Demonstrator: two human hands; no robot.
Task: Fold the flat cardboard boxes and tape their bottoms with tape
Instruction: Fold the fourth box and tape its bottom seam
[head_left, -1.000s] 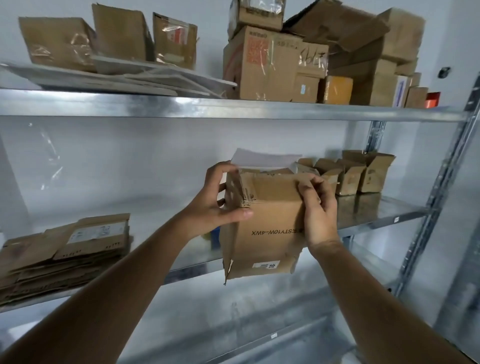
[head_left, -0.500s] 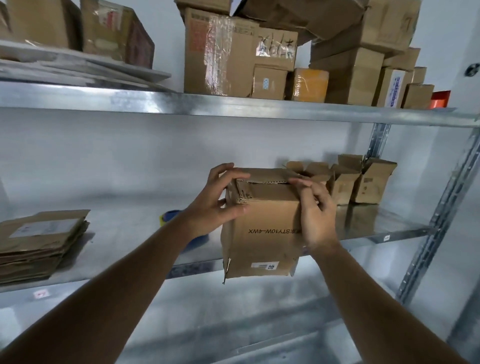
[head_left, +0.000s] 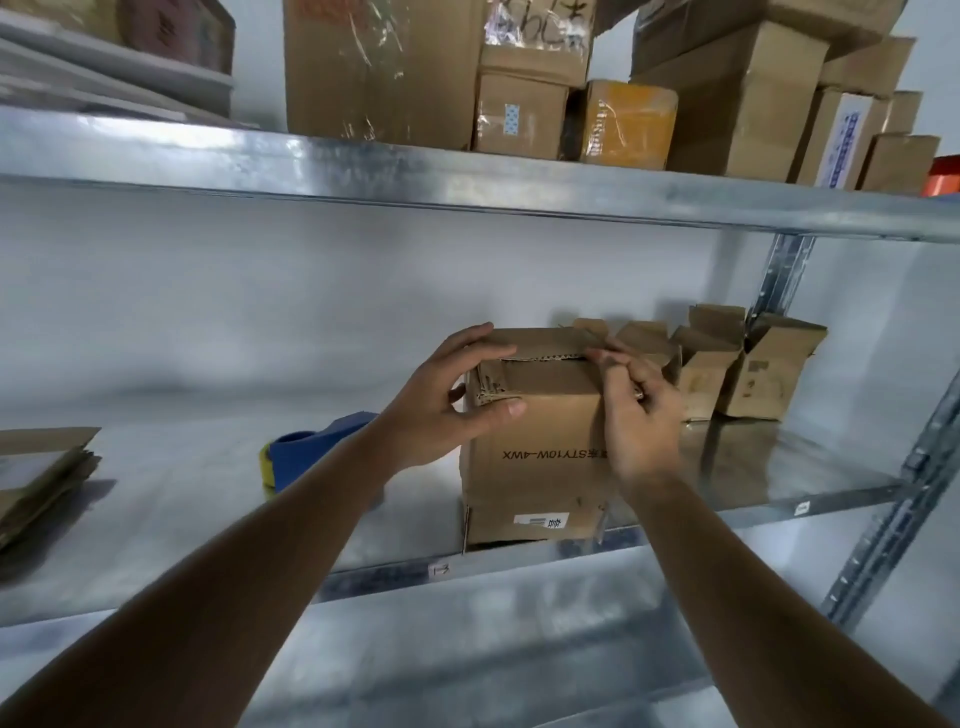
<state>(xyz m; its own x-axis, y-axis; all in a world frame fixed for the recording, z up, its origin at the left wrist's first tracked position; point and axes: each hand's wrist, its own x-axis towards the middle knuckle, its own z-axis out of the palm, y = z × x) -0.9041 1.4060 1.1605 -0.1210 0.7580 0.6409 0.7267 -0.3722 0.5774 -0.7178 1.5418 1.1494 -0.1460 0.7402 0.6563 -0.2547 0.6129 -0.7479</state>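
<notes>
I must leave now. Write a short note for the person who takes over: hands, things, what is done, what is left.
Left hand grips the box at its upper left corner.
Right hand presses the flaps at the upper right corner.
The box stands on the middle shelf, flaps folded shut, no tape visible.
Blue tape holder lies left of it; flat boxes far left.
Left: tape this box, fold the rest.
</notes>
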